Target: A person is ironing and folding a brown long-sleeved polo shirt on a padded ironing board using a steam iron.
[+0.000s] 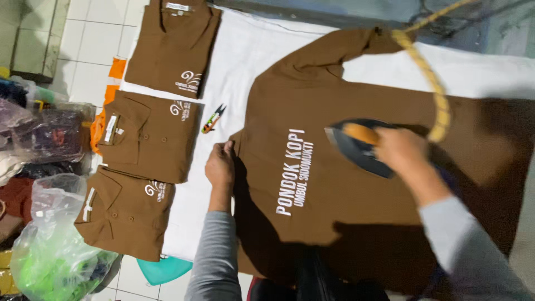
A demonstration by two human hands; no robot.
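Note:
A brown long-sleeved shirt (334, 223) with white lettering lies spread back-up on a white cloth (245, 61). My right hand (402, 150) grips the orange handle of a dark clothes iron (356, 149), which rests on the shirt to the right of the lettering. A yellow braided cord (429, 83) runs from the iron toward the top of the view. My left hand (220, 167) presses down on the shirt's left edge near the collar. Both arms wear grey sleeves.
Three folded brown shirts (147, 136) lie in a column at the left of the white cloth. Small thread snips (212, 120) lie beside them. Plastic bags of fabric (50, 245) sit on the tiled floor at far left. A teal object (163, 270) shows below.

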